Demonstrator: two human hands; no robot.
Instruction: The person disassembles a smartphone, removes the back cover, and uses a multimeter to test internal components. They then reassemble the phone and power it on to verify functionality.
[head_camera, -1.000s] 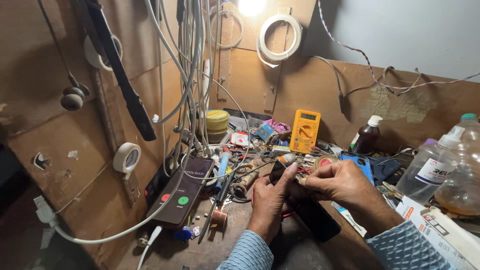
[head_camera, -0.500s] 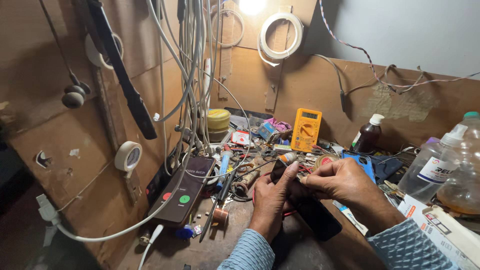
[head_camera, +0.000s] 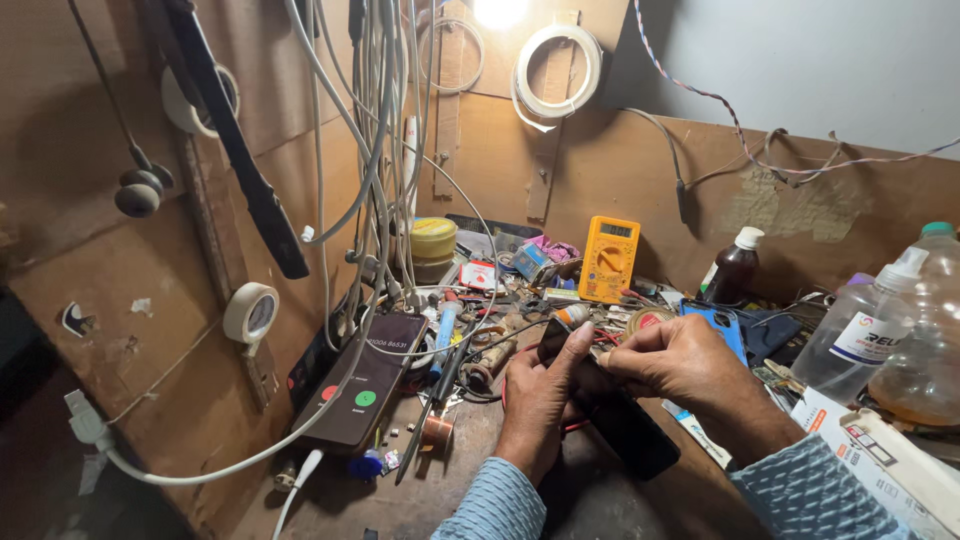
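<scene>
The dark phone (head_camera: 628, 432) lay flat on the surface (head_camera: 560, 500), under both hands, with its lower end pointing toward the person. The left hand (head_camera: 535, 395) rested on the upper part of the phone, fingers curled around its edge and the thumb stretched upward. The right hand (head_camera: 672, 360) was just beside the left one, on the phone's top end, with the fingertips pinched together on something too small to make out. The two hands were almost touching at the fingers.

Left of the left hand, a second phone (head_camera: 362, 385) with a lit screen showing a red and a green button lay on the surface, and a white cable (head_camera: 190, 470) ran from it toward the wall. Between this phone and the left hand stood a small copper coil (head_camera: 436, 430) and a thin dark tool (head_camera: 430, 410). Behind the hands, farther from the person, a yellow multimeter (head_camera: 608, 258) leaned against the brown board, and a yellow round tin (head_camera: 433, 240) stood to its left. To the right of the right hand were a blue phone case (head_camera: 722, 328), a dark brown bottle (head_camera: 732, 268) with a white cap, and a clear plastic bottle (head_camera: 860, 335). Many grey cables (head_camera: 380, 150) hung above the left hand.
</scene>
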